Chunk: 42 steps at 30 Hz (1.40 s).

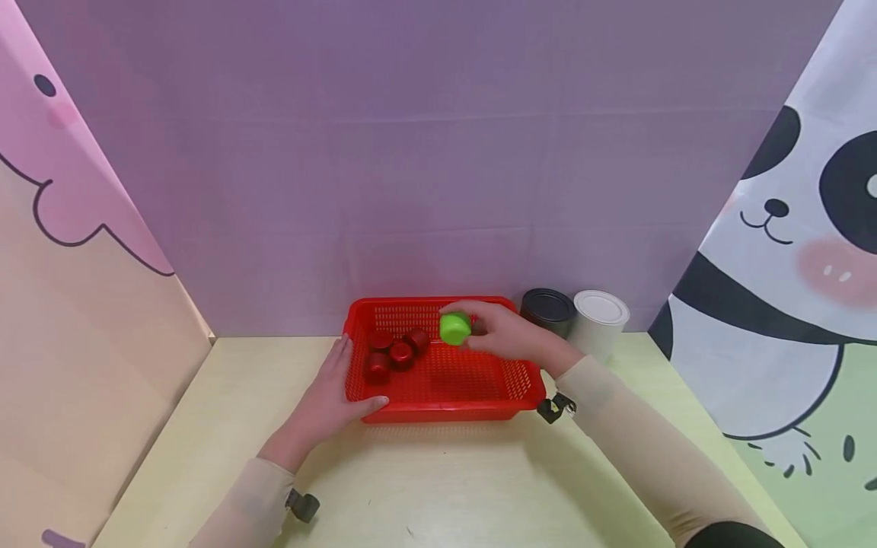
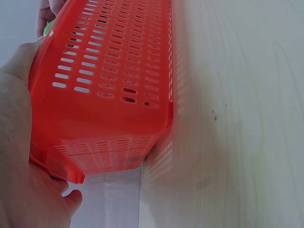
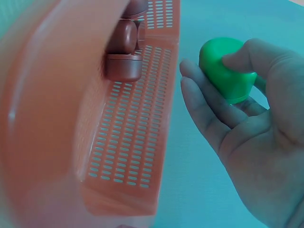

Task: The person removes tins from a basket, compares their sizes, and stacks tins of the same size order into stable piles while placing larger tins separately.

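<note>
A red perforated plastic basket [image 1: 473, 380] sits on the table. My left hand [image 1: 336, 399] holds its near left corner, thumb on the front rim and fingers along the left side. Above the basket, my right hand [image 1: 503, 331] pinches a small green round container [image 1: 455, 329] between thumb and fingers. In the right wrist view, the green container [image 3: 228, 71] has a rounded top and smooth sides. Several small red round containers [image 1: 401, 353] cluster inside the basket's left half. One red container [image 3: 124, 69] shows a lid line in the right wrist view.
A black-lidded can [image 1: 548, 307] and a white can [image 1: 600, 316] stand together behind the right arm, close to the basket's right end. A purple cloth backdrop [image 1: 438, 167] rises behind the pale wooden table [image 1: 438, 487]. Printed cloth panels flank both sides.
</note>
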Each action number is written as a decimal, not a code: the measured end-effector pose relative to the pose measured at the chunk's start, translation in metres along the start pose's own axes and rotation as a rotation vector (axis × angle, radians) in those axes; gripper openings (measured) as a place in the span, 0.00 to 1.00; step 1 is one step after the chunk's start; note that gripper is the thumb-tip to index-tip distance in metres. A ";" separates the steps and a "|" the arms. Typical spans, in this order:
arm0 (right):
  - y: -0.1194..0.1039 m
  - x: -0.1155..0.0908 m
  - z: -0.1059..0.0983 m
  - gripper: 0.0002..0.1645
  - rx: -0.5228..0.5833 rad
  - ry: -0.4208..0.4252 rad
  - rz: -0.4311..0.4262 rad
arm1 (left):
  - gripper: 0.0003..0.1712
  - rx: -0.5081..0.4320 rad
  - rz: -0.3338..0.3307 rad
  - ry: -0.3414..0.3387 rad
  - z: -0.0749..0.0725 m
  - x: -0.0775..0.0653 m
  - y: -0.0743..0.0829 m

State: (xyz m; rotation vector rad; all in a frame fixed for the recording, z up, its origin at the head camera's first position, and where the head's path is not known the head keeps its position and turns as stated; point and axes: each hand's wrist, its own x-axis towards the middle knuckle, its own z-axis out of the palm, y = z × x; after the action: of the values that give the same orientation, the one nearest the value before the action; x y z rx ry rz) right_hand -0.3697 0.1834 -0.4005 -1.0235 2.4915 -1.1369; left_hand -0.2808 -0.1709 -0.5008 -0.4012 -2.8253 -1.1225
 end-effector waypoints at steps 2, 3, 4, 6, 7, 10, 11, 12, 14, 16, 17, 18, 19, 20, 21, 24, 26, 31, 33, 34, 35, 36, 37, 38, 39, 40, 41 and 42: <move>-0.001 -0.002 -0.001 0.38 0.021 0.012 0.004 | 0.79 -0.001 0.000 -0.002 0.000 0.000 0.000; -0.001 -0.003 -0.002 0.38 0.022 0.019 0.004 | 0.79 -0.001 0.000 -0.002 0.000 0.000 0.000; 0.000 -0.004 -0.002 0.39 0.024 0.025 0.002 | 0.79 0.000 0.001 -0.003 0.000 0.000 0.000; 0.001 -0.005 -0.003 0.38 0.026 0.036 -0.002 | 0.79 0.001 -0.001 -0.005 0.000 0.000 -0.001; 0.002 -0.005 -0.003 0.38 0.034 0.039 -0.003 | 0.79 0.001 -0.002 -0.006 0.000 0.000 -0.001; 0.005 -0.007 -0.002 0.34 0.066 0.050 -0.003 | 0.79 0.004 -0.002 -0.005 0.001 0.000 -0.001; 0.006 -0.007 -0.001 0.33 0.077 0.056 -0.004 | 0.79 0.004 -0.003 -0.004 0.000 0.000 0.000; 0.007 -0.008 -0.001 0.31 0.086 0.064 -0.004 | 0.79 0.004 -0.003 -0.004 0.000 0.000 0.000; 0.008 -0.009 0.000 0.29 0.098 0.088 -0.010 | 0.79 0.003 -0.003 -0.003 0.000 0.000 0.001; 0.009 -0.010 0.001 0.26 0.096 0.123 -0.019 | 0.79 0.003 -0.004 -0.004 0.000 0.000 0.002; 0.010 -0.011 0.002 0.25 0.096 0.141 -0.025 | 0.79 0.005 -0.004 -0.004 0.000 0.000 0.001; 0.010 -0.011 0.003 0.24 0.095 0.161 -0.028 | 0.79 0.007 -0.004 -0.004 0.000 0.000 0.001; 0.011 -0.012 0.003 0.24 0.098 0.180 -0.031 | 0.79 0.009 -0.004 -0.004 0.000 0.000 0.001; 0.011 -0.013 0.004 0.24 0.102 0.198 -0.032 | 0.79 0.011 -0.004 -0.005 0.000 0.000 0.000; 0.011 -0.014 0.004 0.23 0.107 0.214 -0.031 | 0.79 0.013 -0.004 -0.005 0.000 0.000 0.000; 0.012 -0.016 0.005 0.24 0.125 0.245 -0.017 | 0.79 0.009 -0.003 -0.004 0.000 0.000 -0.001; 0.012 -0.018 0.005 0.25 0.124 0.260 -0.009 | 0.79 0.007 -0.003 -0.003 0.000 0.001 -0.001; 0.011 -0.022 0.004 0.27 0.078 0.299 0.002 | 0.79 0.007 -0.001 -0.005 0.000 0.001 -0.003; 0.011 -0.023 0.004 0.27 0.071 0.313 0.001 | 0.79 0.003 0.001 -0.005 0.000 0.002 -0.003; 0.011 -0.024 0.004 0.27 0.068 0.319 -0.005 | 0.79 0.001 0.001 -0.003 0.001 0.002 -0.003; 0.011 -0.025 0.004 0.27 0.061 0.324 -0.013 | 0.79 0.000 0.002 -0.002 0.001 0.002 -0.003; 0.011 -0.025 0.004 0.26 0.054 0.329 -0.021 | 0.79 -0.002 0.001 -0.001 0.001 0.002 -0.003; 0.011 -0.026 0.004 0.26 0.046 0.334 -0.029 | 0.79 -0.002 0.001 -0.001 0.001 0.002 -0.003; 0.012 -0.027 0.004 0.25 0.031 0.339 -0.038 | 0.79 -0.003 0.002 -0.001 0.001 0.002 -0.004; 0.013 -0.027 0.004 0.24 0.018 0.343 -0.046 | 0.79 -0.002 0.001 -0.001 0.001 0.002 -0.004; 0.013 -0.028 0.004 0.23 0.008 0.348 -0.054 | 0.79 -0.002 0.001 -0.001 0.002 0.001 -0.004; 0.014 -0.029 0.004 0.23 -0.001 0.353 -0.061 | 0.79 -0.002 0.002 -0.001 0.002 0.001 -0.005; 0.015 -0.030 0.004 0.22 -0.004 0.358 -0.064 | 0.79 -0.002 0.001 -0.002 0.002 0.001 -0.005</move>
State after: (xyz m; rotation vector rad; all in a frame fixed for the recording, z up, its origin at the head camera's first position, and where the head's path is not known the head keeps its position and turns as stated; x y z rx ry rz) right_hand -0.3533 0.2084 -0.4168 -0.9803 2.7463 -1.4473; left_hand -0.2833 -0.1727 -0.5050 -0.4044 -2.8249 -1.1258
